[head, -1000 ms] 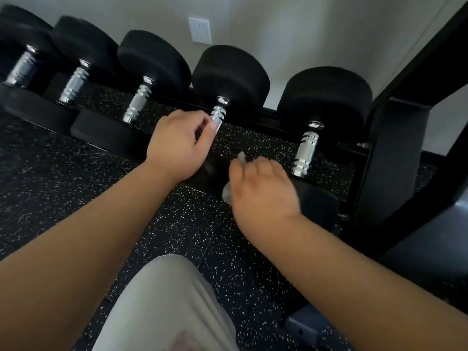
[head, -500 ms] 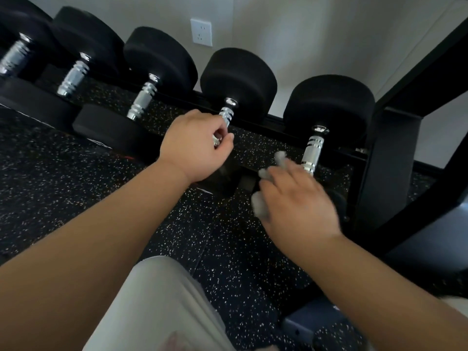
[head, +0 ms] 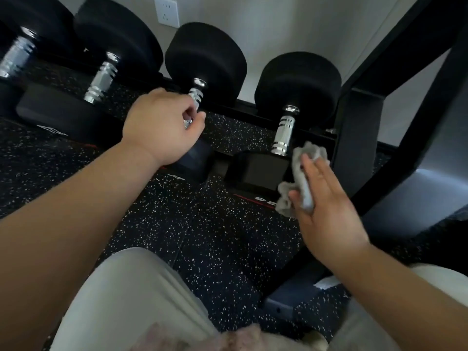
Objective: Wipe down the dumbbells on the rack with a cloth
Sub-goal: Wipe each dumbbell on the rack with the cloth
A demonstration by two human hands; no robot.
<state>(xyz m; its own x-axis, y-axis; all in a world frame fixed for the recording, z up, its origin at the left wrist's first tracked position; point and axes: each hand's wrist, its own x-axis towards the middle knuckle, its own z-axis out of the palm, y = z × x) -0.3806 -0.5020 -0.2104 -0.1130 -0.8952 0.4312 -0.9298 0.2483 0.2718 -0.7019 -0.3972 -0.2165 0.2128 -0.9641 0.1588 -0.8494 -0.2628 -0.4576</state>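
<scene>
Several black dumbbells with chrome handles lie in a row on a low black rack [head: 266, 117]. My left hand [head: 162, 125] grips the chrome handle of the second dumbbell from the right [head: 205, 57]. My right hand [head: 326, 206] holds a crumpled grey cloth [head: 301, 178] against the near head of the rightmost dumbbell [head: 297, 82], just right of its handle [head: 283, 133]. The fingers lie fairly straight over the cloth, with the thumb beneath it.
A black rack upright [head: 354, 138] and slanted frame stand close on the right of my right hand. Black speckled rubber floor [head: 202, 224] lies below. My knees in light trousers [head: 131, 300] fill the bottom. A wall socket [head: 166, 11] is behind.
My right hand has moved the cloth rightward from the second dumbbell's near head to the rightmost one. My left hand has closed round the second dumbbell's handle. The view has come closer.
</scene>
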